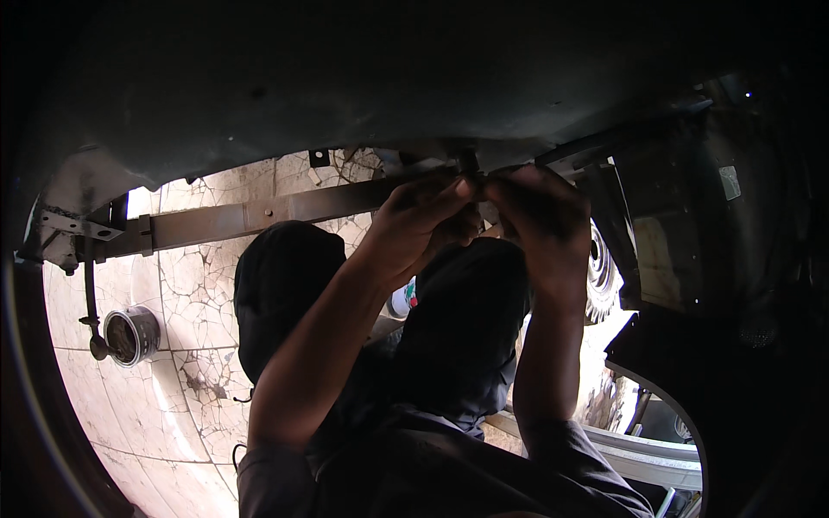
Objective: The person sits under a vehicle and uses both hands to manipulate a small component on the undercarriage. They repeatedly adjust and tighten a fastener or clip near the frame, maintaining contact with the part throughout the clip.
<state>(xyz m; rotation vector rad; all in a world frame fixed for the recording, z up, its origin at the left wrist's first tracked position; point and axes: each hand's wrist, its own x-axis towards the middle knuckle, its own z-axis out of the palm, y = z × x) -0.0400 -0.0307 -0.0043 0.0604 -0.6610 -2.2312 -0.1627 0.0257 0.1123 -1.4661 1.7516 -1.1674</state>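
Observation:
Both my arms reach up beneath a large dark panel that looks like a vehicle's underside. My left hand is closed, its thumb and fingers pinched together just below a short dark cylindrical fitting under the panel. Close against it, my right hand is also closed, with its fingers bent toward the same spot. Whatever lies between the fingertips is hidden by the hands and deep shadow. Behind the hands runs a long brownish metal bar.
A metal bracket with a hanging rod is at the left. An open can stands on the cracked tile floor. My dark-trousered knees are below the bar. A toothed metal wheel and a curved dark panel edge lie right.

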